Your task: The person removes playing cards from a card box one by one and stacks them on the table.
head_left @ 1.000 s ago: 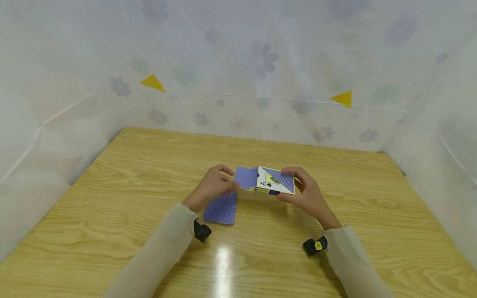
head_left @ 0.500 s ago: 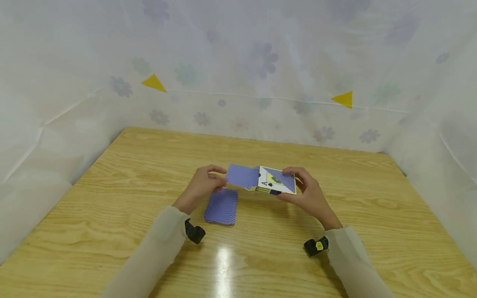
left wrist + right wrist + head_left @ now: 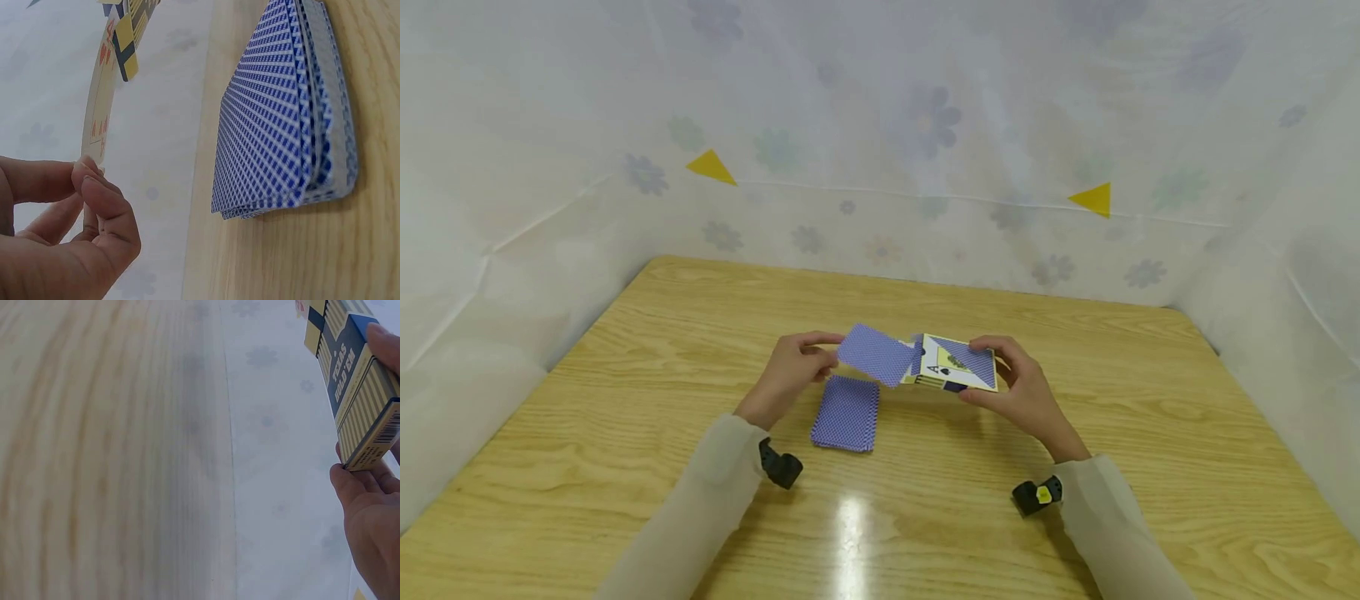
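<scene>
My left hand pinches the left end of a blue-backed playing card between thumb and fingers. Red heart marks show on that card's face in the left wrist view. Its right end overlaps the open mouth of a card box, which bears an ace of spades print on top. The right hand grips the box by its right end, above the table. "Texas Hold'em" is printed on the box's side in the right wrist view. Below the pinched card, a stack of playing cards lies face down near my left hand.
The wood-grain table is bounded at the back and sides by a pale flowered sheet. Two yellow triangles mark the sheet at the back. Each wrist carries a small black camera.
My left hand has moved left, drawing the card out of the box and turning it slightly. More of the stack now shows. The right hand and box have stayed almost still.
</scene>
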A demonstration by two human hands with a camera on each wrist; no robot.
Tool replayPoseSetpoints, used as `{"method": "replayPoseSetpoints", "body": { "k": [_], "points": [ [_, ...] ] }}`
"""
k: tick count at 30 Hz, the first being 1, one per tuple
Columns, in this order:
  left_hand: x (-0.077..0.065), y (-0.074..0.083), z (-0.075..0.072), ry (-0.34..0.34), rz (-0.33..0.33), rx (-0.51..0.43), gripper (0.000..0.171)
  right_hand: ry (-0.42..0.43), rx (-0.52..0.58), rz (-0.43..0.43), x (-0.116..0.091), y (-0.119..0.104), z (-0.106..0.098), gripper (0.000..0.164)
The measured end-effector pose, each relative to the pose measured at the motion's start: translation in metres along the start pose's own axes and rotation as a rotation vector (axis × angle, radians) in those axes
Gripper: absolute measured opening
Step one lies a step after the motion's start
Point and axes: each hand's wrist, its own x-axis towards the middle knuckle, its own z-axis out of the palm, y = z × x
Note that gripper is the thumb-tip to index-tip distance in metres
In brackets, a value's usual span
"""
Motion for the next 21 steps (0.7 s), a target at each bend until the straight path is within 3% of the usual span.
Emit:
{"method": "replayPoseSetpoints", "body": {
  "k": [21],
  "points": [
    [0.0064,-0.0033,-0.0053,0.077,-0.022,0.045,0.027,0.001,-0.004,-0.020,-0.0005,0.0003,0.0004,0.059]
  ]
}}
